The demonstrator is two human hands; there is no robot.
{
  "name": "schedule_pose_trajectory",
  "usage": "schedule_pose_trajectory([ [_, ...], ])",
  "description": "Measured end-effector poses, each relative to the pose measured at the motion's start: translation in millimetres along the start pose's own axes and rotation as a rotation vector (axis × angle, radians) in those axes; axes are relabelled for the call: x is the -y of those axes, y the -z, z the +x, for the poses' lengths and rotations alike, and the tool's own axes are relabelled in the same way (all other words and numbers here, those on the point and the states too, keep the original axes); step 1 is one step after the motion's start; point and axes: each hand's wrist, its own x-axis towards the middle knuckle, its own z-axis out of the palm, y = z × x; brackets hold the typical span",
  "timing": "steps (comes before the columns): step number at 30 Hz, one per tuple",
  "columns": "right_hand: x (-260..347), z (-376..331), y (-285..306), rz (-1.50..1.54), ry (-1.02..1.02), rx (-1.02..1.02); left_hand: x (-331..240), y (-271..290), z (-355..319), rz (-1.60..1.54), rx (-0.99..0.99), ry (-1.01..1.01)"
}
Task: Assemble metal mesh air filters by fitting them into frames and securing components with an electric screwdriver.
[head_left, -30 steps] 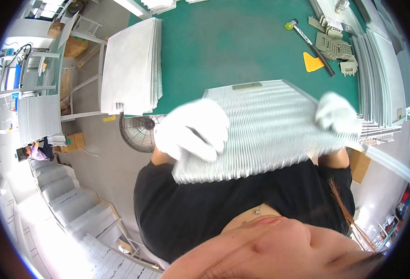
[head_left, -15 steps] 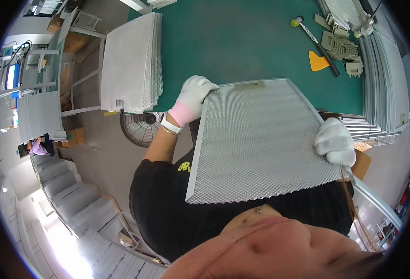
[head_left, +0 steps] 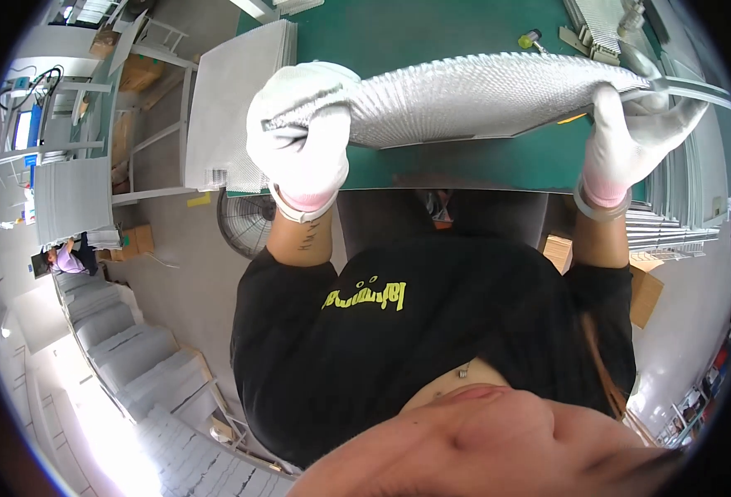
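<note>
A silvery metal mesh panel [head_left: 465,95] is raised over the green table, tilted so that it shows as a narrow, bowed band. My left hand [head_left: 303,137], in a white glove, is closed around its left end. At the other end my right hand [head_left: 631,145], gloved too, grips the panel with the thumb on the near side; some of its fingers are hidden. A pale metal frame strip [head_left: 697,91] runs out rightward from beside that hand. Whether the strip is joined to the mesh there I cannot tell.
Mesh sheets [head_left: 237,103] are stacked on the green table [head_left: 432,25] at left. A mallet's head [head_left: 530,39] shows behind the panel, and frame strips [head_left: 693,174] lie at right. Below the table's left side stands a fan [head_left: 241,228]. Far left, a person [head_left: 71,255] sits.
The panel has been lifted away from my chest and tipped up over the table. Both hands have moved up and outward with it. The mallet and orange scraper are now mostly covered.
</note>
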Motion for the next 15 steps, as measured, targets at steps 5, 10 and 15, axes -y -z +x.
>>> schedule_pose_trajectory([
  [5, 3, 23, 23, -0.129, -0.200, 0.265, 2, -12, 5, 0.241, -0.204, 0.115],
  [10, 11, 78, 57, -0.557, 0.027, 0.854, -3, -3, 5, 0.369, -0.036, 0.188],
  [15, 41, 110, 35, -0.561, 0.321, 1.113, 11, 4, -8, 0.506, -0.162, 0.130],
])
